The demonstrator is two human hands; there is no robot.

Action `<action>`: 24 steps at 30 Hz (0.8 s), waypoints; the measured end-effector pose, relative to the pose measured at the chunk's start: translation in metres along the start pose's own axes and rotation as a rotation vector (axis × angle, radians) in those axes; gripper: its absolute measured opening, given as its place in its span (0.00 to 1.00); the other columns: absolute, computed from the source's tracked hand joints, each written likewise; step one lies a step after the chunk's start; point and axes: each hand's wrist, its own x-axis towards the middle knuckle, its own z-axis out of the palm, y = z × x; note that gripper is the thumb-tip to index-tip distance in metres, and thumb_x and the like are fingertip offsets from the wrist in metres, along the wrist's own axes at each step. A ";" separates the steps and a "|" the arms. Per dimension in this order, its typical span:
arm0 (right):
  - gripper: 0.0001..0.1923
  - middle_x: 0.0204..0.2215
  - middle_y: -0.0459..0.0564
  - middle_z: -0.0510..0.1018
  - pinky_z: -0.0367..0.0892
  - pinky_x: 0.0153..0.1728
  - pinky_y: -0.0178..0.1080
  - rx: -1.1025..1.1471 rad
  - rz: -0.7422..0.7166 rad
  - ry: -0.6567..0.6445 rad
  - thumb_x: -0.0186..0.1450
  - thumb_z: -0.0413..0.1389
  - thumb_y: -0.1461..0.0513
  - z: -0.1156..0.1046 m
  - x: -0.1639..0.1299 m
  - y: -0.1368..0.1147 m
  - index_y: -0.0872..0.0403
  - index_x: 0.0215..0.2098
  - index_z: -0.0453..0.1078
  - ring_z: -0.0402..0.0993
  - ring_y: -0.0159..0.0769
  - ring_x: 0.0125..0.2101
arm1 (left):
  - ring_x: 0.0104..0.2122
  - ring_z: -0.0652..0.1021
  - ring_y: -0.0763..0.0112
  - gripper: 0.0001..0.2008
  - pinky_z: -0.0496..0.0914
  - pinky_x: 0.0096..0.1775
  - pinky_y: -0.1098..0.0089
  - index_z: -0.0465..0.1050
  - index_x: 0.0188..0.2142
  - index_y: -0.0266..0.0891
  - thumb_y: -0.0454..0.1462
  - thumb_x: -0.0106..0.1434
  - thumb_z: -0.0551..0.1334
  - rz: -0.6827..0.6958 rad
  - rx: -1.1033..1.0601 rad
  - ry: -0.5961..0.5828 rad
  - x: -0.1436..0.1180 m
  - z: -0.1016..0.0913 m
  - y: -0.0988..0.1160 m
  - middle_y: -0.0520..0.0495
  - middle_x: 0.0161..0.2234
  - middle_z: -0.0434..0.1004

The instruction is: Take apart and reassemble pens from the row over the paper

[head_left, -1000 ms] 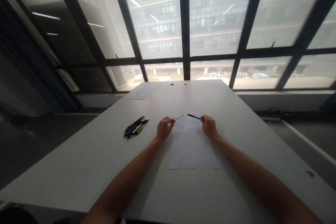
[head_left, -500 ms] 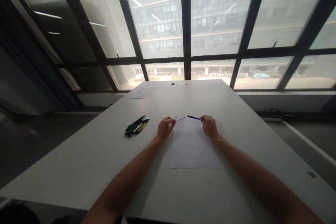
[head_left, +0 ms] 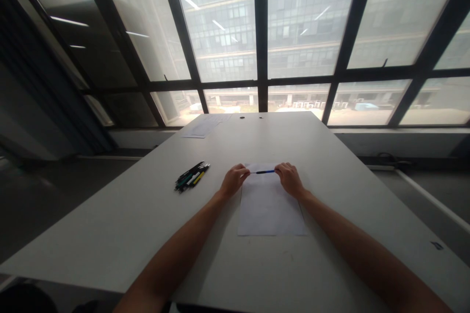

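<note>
The left hand [head_left: 234, 180] and the right hand [head_left: 289, 179] pinch the two ends of a blue pen [head_left: 265, 172] – it lies level between them, just above the paper sheet [head_left: 270, 210]

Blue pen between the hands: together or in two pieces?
Together: the blue pen runs as one unbroken line from the left hand to the right hand, above the paper sheet.

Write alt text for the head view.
Left hand and right hand hold a thin blue pen level over a white paper sheet on a grey table; a bundle of pens lies left.
</note>
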 end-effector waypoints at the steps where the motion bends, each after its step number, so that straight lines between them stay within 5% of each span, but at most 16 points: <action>1: 0.07 0.37 0.50 0.78 0.56 0.44 0.39 0.006 -0.006 -0.004 0.70 0.51 0.63 0.000 0.000 -0.001 0.52 0.38 0.72 0.69 0.39 0.41 | 0.35 0.76 0.70 0.10 0.69 0.41 0.70 0.79 0.36 0.42 0.40 0.68 0.59 0.006 -0.019 -0.006 0.000 0.000 0.003 0.47 0.35 0.75; 24: 0.08 0.37 0.50 0.79 0.60 0.44 0.38 0.096 -0.060 -0.008 0.71 0.51 0.62 0.002 -0.002 -0.006 0.52 0.37 0.73 0.70 0.38 0.40 | 0.34 0.76 0.70 0.08 0.71 0.39 0.70 0.78 0.41 0.39 0.39 0.65 0.63 -0.014 -0.272 0.037 -0.001 0.008 0.007 0.46 0.34 0.76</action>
